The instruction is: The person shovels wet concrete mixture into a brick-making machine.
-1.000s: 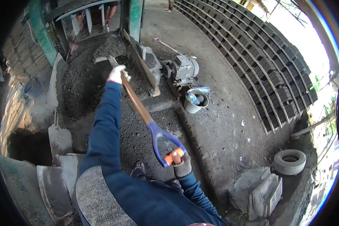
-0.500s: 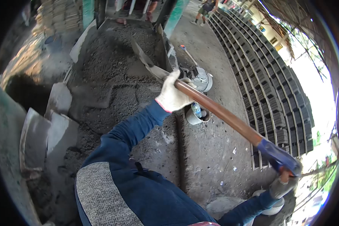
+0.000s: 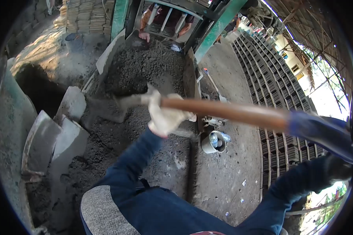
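My left hand (image 3: 166,115), in a pale work glove, is closed round the lower wooden shaft of a shovel (image 3: 227,112). Just past that hand the shovel's blade is smeared by motion, low over the dark, damp, gritty mix (image 3: 145,64). The shaft runs up to the right into a blue handle end. There, at the right edge of the view, my right hand (image 3: 338,169) is closed at the handle, shadowed and partly cut off.
Another person's hand (image 3: 144,36) rests at the far end of the mix, behind a green-posted frame (image 3: 215,29). A bucket with bottles (image 3: 209,145) stands right of the trough. Stacked blocks (image 3: 278,94) line the right; broken slabs (image 3: 41,143) and a pit (image 3: 39,88) lie left.
The shovel has swung flatter, its blade moving down and left to the nearer mix and its handle end rising to the right. My right hand rose with it. The other person's hand now reaches onto the mix.
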`<state>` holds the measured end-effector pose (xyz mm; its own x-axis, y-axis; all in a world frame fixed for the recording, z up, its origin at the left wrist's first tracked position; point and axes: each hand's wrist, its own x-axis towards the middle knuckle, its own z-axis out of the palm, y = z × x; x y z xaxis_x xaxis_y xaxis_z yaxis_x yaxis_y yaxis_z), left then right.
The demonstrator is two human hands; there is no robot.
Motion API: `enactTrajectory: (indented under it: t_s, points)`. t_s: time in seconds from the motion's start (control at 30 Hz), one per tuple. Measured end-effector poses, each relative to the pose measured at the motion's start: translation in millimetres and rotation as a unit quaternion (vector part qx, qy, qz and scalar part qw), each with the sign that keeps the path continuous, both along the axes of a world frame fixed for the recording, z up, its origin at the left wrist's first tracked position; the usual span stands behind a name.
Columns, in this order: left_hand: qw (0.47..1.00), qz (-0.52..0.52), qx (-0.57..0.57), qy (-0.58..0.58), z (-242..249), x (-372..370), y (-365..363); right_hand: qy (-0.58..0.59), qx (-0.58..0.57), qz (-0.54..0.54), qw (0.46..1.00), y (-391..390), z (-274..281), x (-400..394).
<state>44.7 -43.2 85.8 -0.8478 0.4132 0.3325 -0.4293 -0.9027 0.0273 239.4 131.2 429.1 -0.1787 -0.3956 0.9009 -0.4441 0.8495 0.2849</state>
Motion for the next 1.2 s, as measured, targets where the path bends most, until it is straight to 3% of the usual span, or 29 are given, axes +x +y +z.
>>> enactTrajectory:
  t_s: [0.1,0.2,0.33,0.4,0.47,0.5,0.53,0.6,0.63,0.67,0.7,0.73,0.77,0.8,0.83,0.87,0.93,0.97,1.03,1.1,1.13,1.2]
  points:
    - [0.991,0.002,-0.032,-0.131,-23.7,-110.8,-43.2,-0.052,-0.009,0.029,0.998,-49.0,-43.2,-32.4]
    - [0.95,-0.035,-0.12,-0.287,-56.2,-180.1,-58.2,-0.094,-0.002,-0.085,0.992,-56.7,-99.5,-49.3]
    - [0.939,-0.042,-0.191,-0.282,-70.8,-206.2,-52.2,-0.122,-0.198,-0.144,0.962,-13.2,-197.1,-33.2]
    - [0.94,0.025,-0.206,-0.27,-87.3,-238.6,-36.5,-0.116,-0.28,-0.168,0.938,17.6,-257.5,-31.6]
    - [0.947,0.045,-0.217,-0.232,-97.5,-248.3,-4.0,-0.227,-0.433,-0.241,0.838,73.7,-319.6,-21.9]
    - [0.956,0.074,-0.212,-0.188,-89.8,-211.9,10.1,-0.278,-0.498,-0.277,0.773,106.2,-350.6,-20.6]
    - [0.963,0.105,-0.207,-0.139,-66.2,-163.9,16.0,-0.333,-0.606,-0.254,0.677,168.3,-413.7,-3.2]
    - [0.979,-0.003,-0.159,-0.126,-43.1,-71.2,15.9,-0.394,-0.783,-0.234,0.42,287.5,-534.9,29.8]
    - [0.989,-0.043,-0.127,-0.069,-48.3,-30.1,16.8,-0.632,-0.403,-0.351,0.561,297.9,-558.2,66.1]
    - [0.992,-0.08,-0.096,-0.007,-55.9,4.6,17.5,-0.591,0.047,-0.452,0.666,307.8,-580.9,102.4]
    - [0.991,-0.066,-0.104,0.051,-69.3,38.8,19.0,-0.638,-0.413,-0.359,0.542,347.8,-632.3,133.9]
    - [0.986,-0.057,-0.112,0.108,-85.1,69.3,19.3,-0.531,-0.776,-0.191,0.282,384.0,-671.9,157.2]
    - [0.968,-0.015,-0.161,0.192,-108.4,89.4,17.0,-0.607,-0.631,-0.224,0.428,389.2,-669.3,177.4]
    - [0.956,0.024,-0.23,0.181,-129.4,116.8,12.2,-0.653,-0.458,-0.242,0.553,383.9,-654.1,202.5]
    - [0.937,0.057,-0.299,0.169,-150.3,144.1,7.4,-0.647,-0.426,-0.246,0.582,376.8,-645.3,220.0]
    - [0.916,0.09,-0.386,0.06,-163.8,179.3,3.5,-0.639,-0.393,-0.251,0.611,360.2,-627.7,234.5]
    - [0.89,0.117,-0.366,-0.245,-179.2,222.7,-0.2,-0.554,-0.623,-0.256,0.488,299.8,-589.1,231.7]
    - [0.87,0.113,-0.353,-0.324,-202.5,231.8,-7.8,-0.502,-0.601,-0.209,0.586,297.2,-604.7,243.3]
    - [0.794,0.129,-0.355,-0.477,-229.0,243.9,-17.6,-0.49,-0.642,-0.148,0.57,281.6,-607.4,258.1]
    - [0.753,0.151,-0.396,-0.503,-251.8,247.8,-16.8,-0.495,-0.657,-0.126,0.554,260.5,-595.7,254.9]
    - [0.726,0.155,-0.433,-0.511,-265.8,249.1,-13.8,-0.5,-0.71,-0.124,0.481,254.2,-588.0,258.6]
    - [0.774,0.102,-0.428,-0.455,-302.8,255.2,5.8,-0.49,-0.8,-0.115,0.327,238.7,-588.7,255.9]
